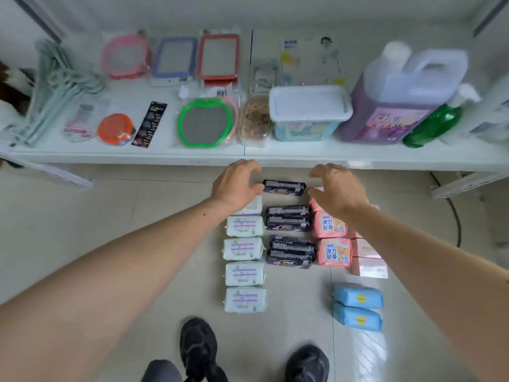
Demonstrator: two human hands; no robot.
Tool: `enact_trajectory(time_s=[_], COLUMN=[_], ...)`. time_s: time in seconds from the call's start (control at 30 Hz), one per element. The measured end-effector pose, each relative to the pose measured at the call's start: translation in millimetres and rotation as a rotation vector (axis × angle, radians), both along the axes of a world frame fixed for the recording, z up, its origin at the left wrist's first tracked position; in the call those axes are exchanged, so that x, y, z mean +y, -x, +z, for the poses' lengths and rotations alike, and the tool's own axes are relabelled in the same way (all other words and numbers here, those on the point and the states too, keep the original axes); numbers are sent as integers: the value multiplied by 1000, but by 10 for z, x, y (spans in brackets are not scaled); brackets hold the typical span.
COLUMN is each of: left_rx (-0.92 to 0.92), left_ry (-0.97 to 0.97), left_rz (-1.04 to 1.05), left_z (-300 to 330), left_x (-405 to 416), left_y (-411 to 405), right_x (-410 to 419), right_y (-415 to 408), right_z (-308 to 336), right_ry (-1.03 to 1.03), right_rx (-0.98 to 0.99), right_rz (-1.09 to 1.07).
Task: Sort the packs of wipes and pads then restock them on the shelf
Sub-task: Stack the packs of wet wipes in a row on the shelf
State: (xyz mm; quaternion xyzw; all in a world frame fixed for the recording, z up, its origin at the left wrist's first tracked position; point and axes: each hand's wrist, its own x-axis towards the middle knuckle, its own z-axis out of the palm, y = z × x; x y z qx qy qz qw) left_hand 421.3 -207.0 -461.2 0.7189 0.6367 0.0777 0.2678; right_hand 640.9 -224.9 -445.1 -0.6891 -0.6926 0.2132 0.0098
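At the bottom of the frame I see black shoes point(199, 351) on pale tile. Above them packs lie sorted in columns: white pads point(244, 248), dark packs point(290, 252), pink packs point(334, 252), blue wipes point(357, 307). My left hand point(236, 186) and right hand point(337, 188), fingers spread, flank the top dark pack point(284, 187), possibly touching it. Sorting looks done; the crowded shelf point(192, 154) awaits restocking.
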Motion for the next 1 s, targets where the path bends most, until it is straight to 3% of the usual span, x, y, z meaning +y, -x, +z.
enact_trajectory(time_s=[0.33, 0.53, 0.77, 1.0], left_rx=[-47, -43, -16, -28], left_ry=[-22, -75, -132, -122], left_rz=[48, -9, -99, -98], left_z=[1697, 2383, 2702, 2560], left_x=[-59, -184, -494, -916], left_y=[81, 380, 864, 1192], right_x=[-100, -284, -704, -1132], right_y=[212, 519, 1024, 1344], right_z=[1657, 2293, 2581, 2485], right_ry=[-26, -91, -151, -116], right_rx=[-29, -36, -29, -20], right_rz=[79, 48, -23, -43])
